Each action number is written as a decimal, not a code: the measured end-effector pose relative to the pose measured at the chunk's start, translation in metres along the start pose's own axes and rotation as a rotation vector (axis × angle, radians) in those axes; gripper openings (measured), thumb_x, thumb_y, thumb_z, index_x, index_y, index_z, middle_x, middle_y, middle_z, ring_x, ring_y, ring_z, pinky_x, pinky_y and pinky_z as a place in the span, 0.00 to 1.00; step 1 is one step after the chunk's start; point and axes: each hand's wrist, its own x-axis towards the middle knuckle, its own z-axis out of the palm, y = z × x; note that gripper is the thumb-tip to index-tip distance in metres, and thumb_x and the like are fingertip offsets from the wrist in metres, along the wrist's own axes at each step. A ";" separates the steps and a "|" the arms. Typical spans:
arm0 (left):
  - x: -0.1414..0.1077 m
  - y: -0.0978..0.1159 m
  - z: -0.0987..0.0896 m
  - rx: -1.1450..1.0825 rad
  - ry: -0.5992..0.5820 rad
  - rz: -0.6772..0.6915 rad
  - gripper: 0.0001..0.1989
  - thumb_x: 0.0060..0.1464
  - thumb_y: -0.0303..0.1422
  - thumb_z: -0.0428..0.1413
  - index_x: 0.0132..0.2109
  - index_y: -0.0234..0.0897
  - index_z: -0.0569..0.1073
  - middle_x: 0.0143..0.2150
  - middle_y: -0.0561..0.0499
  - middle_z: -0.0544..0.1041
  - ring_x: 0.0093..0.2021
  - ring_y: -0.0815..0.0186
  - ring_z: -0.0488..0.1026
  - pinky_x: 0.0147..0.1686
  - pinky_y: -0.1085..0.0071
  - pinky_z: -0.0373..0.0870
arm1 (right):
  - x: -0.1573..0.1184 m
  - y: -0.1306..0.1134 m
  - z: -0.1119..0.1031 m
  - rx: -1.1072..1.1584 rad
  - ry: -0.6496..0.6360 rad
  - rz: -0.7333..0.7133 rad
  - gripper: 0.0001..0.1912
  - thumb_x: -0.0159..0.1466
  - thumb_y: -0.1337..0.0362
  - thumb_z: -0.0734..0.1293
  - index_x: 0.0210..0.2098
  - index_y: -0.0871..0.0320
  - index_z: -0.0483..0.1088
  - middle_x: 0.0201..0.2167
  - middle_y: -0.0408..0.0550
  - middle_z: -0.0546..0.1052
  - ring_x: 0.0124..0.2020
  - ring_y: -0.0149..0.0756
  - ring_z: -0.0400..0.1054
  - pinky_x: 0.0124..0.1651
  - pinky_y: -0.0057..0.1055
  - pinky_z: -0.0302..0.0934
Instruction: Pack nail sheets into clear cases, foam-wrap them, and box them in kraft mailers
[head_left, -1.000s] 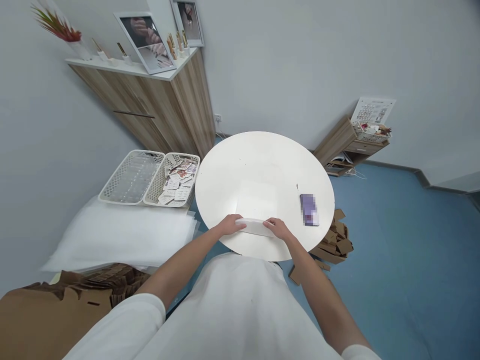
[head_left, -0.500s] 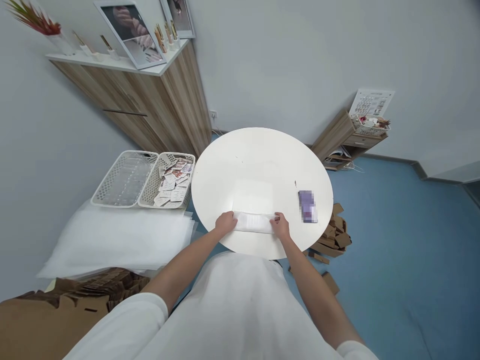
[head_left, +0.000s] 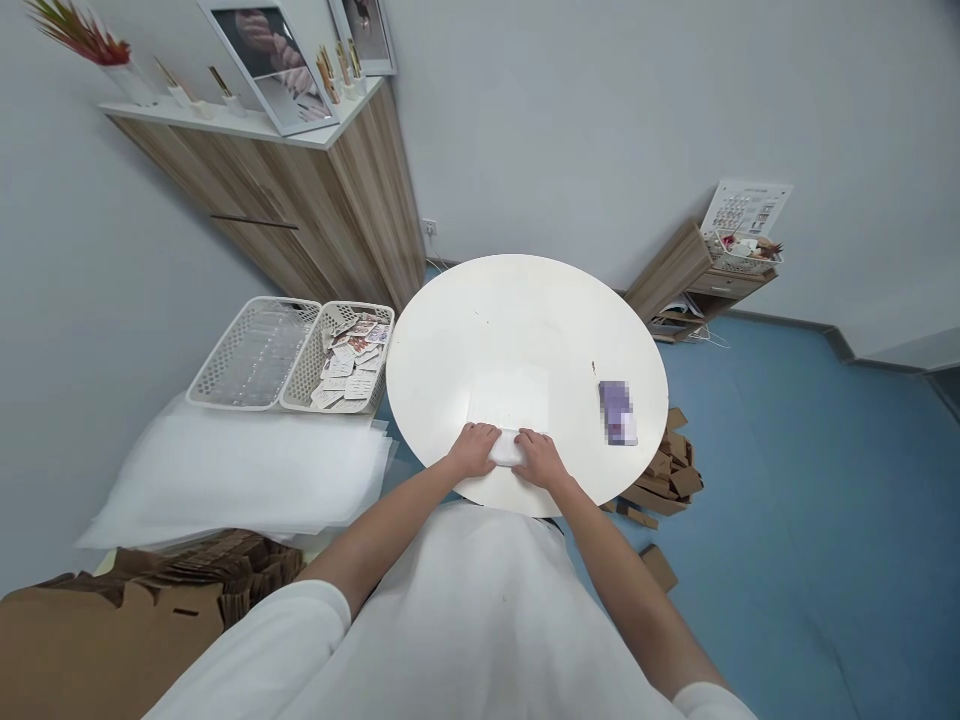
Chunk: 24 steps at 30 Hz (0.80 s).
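1. Fingers point(head_left: 486, 431) of the left hand point(head_left: 472, 451) clamp the left end of a white wrap point(head_left: 506, 449), and those of the right hand point(head_left: 538, 459) clamp its right end; both thumbs sit on the near side.
2. The wrap rests between the hands near the close edge of a round white table point(head_left: 450, 340). A pale flat rectangle point(head_left: 508, 396) extends beyond it (whether the two are one piece, I cannot tell).
3. Around the table, from the left: brown cardboard point(head_left: 105, 650) at the lower corner, a stack of translucent sheets point(head_left: 240, 480), then a wood-grain cabinet point(head_left: 379, 180) with a white top, standing against the pale wall point(head_left: 562, 130).
4. To the right, a cardboard heap point(head_left: 667, 475) lies on the blue floor point(head_left: 810, 480) beside the table, and a low shelf unit point(head_left: 667, 268) leans away in perspective near the wall.
5. Counted, left to right: one red-and-green plant and two picture frames on the cabinet; two white baskets beside the table, the left point(head_left: 227, 345) with transparent pieces, the right point(head_left: 304, 370) with printed cards too many to number; two hands; one wrap; one purple item point(head_left: 616, 410), blurred, on the table's right; one basket and one printed board point(head_left: 746, 208) on the shelf unit.
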 end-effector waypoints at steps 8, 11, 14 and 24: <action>-0.009 -0.009 -0.006 -0.173 -0.097 -0.039 0.22 0.47 0.43 0.49 0.50 0.42 0.67 0.51 0.48 0.69 0.51 0.57 0.65 0.49 0.64 0.56 | -0.009 -0.001 -0.026 0.307 -0.155 0.063 0.16 0.52 0.53 0.65 0.39 0.52 0.65 0.36 0.44 0.72 0.36 0.36 0.66 0.37 0.32 0.58; -0.004 -0.017 -0.014 -0.310 -0.074 -0.085 0.21 0.51 0.46 0.45 0.46 0.41 0.70 0.48 0.49 0.71 0.47 0.60 0.67 0.44 0.69 0.60 | -0.001 0.003 -0.033 0.437 -0.093 0.128 0.13 0.55 0.53 0.62 0.35 0.54 0.68 0.41 0.46 0.71 0.41 0.37 0.65 0.41 0.32 0.58; 0.001 -0.030 -0.019 -0.369 -0.027 -0.165 0.17 0.51 0.46 0.47 0.38 0.40 0.72 0.39 0.49 0.75 0.40 0.61 0.70 0.37 0.71 0.62 | 0.009 0.012 -0.034 0.523 -0.029 0.248 0.16 0.56 0.50 0.59 0.34 0.54 0.69 0.39 0.47 0.73 0.40 0.38 0.66 0.41 0.33 0.59; 0.008 -0.047 -0.009 -0.233 0.062 -0.531 0.08 0.52 0.36 0.47 0.35 0.37 0.67 0.35 0.47 0.71 0.36 0.60 0.69 0.32 0.68 0.61 | 0.015 0.041 -0.009 0.500 0.192 0.581 0.15 0.56 0.60 0.57 0.40 0.57 0.66 0.35 0.49 0.72 0.35 0.39 0.67 0.39 0.35 0.61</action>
